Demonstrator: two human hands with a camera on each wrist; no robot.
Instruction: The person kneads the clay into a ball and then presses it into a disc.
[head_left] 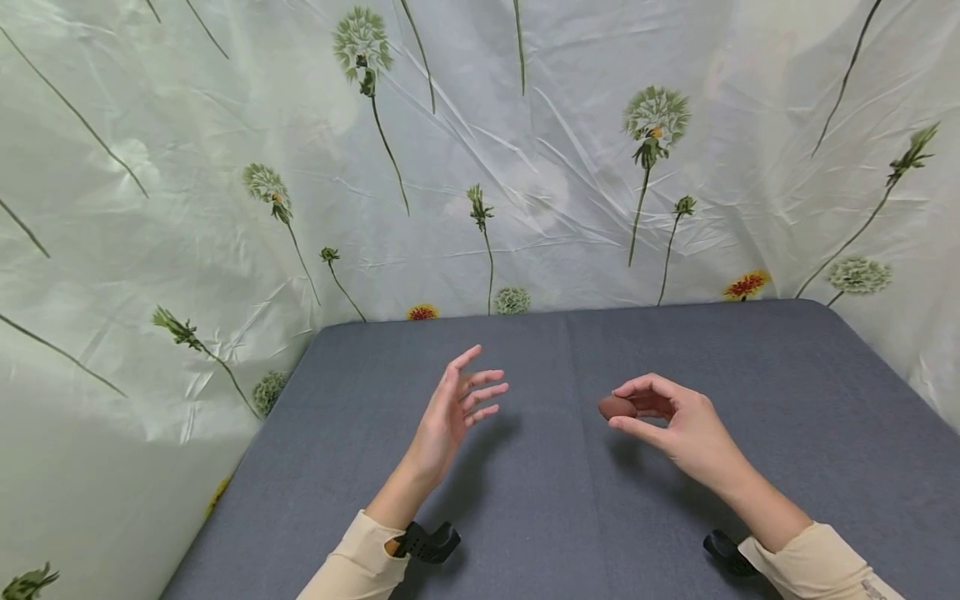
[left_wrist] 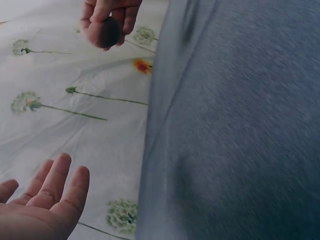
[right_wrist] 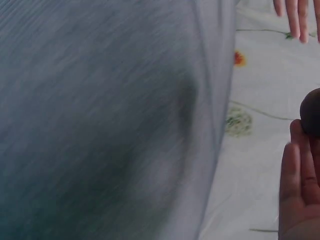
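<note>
A small brown rounded lump (head_left: 617, 407) is pinched at the fingertips of my right hand (head_left: 667, 419), raised above the grey table (head_left: 525, 517) right of centre. The left wrist view catches the same lump (left_wrist: 106, 33) in that hand (left_wrist: 107, 17) at the top edge, and in the right wrist view the lump (right_wrist: 312, 112) shows dark beside my palm. My left hand (head_left: 456, 406) hovers left of centre with fingers spread and straight, palm facing the right hand, holding nothing. Its fingers (left_wrist: 55, 185) appear low in the left wrist view.
The grey cloth-covered table fills the lower middle of the head view. A white sheet printed with dandelions (head_left: 480, 150) hangs behind it and along both sides, close to the table edges. A black wrist mount (head_left: 427, 542) sits on my left sleeve.
</note>
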